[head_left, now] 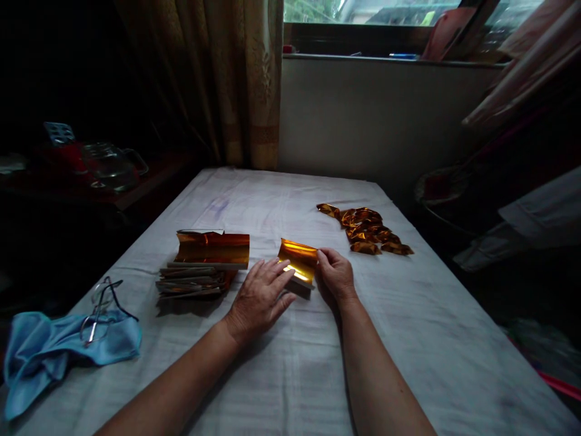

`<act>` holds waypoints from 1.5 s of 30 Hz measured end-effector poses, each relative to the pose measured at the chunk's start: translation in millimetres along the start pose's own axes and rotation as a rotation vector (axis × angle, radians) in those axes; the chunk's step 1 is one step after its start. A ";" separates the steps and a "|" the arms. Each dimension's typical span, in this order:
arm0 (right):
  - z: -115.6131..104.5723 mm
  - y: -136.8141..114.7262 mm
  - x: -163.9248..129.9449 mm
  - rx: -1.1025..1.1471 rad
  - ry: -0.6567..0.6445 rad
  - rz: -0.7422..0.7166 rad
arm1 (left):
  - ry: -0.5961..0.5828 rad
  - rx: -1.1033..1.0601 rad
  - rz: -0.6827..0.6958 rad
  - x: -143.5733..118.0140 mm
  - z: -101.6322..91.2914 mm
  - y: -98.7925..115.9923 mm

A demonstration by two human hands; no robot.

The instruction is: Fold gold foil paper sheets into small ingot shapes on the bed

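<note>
Foil sheet (299, 261) lies on a white cloth (281, 363) spread over a table that runs from the camera toward the window wall. Nearest, at the left edge, a blue rag (54, 351) carries a pair of glasses (102, 306). Both forearms reach in from below. The left hand (258, 300) rests flat, palm down, fingers spread and holding nothing, its fingertips touching the sheet's left edge. The right hand (336, 274) pinches the sheet's right edge between thumb and fingers. So the sheet sits between the two hands, slightly curled. Left of it is a stack of foil (206, 263); farther right, folded pieces (367, 230) lie together. Beyond hang a curtain (218, 79) and a window (385, 12).
</note>
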State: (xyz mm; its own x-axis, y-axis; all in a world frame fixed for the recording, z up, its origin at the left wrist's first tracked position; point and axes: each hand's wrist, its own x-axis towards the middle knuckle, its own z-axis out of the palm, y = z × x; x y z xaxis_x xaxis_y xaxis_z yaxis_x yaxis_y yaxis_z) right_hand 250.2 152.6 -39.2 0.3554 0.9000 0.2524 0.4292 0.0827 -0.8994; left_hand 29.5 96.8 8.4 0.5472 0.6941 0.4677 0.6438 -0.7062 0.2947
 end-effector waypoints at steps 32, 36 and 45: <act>-57.0 -25.0 -95.5 -0.282 -0.329 -0.929 | 0.137 -0.325 -0.092 -17.0 12.3 -23.8; -68.9 -28.3 -105.1 -0.308 -0.398 -0.917 | -0.181 -0.218 0.007 -19.6 15.1 -19.3; -72.7 -31.6 -103.1 -0.220 -0.401 -0.655 | -0.390 -0.234 0.012 -25.8 7.3 -17.8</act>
State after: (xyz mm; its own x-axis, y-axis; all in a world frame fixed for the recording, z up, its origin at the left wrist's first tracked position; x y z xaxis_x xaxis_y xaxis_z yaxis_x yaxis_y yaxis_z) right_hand 260.4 26.1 -10.9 -0.3333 0.7862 0.5204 0.6160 0.5994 -0.5111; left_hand 7.8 92.5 -15.0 0.7434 0.6546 0.1372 0.5220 -0.6962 0.4928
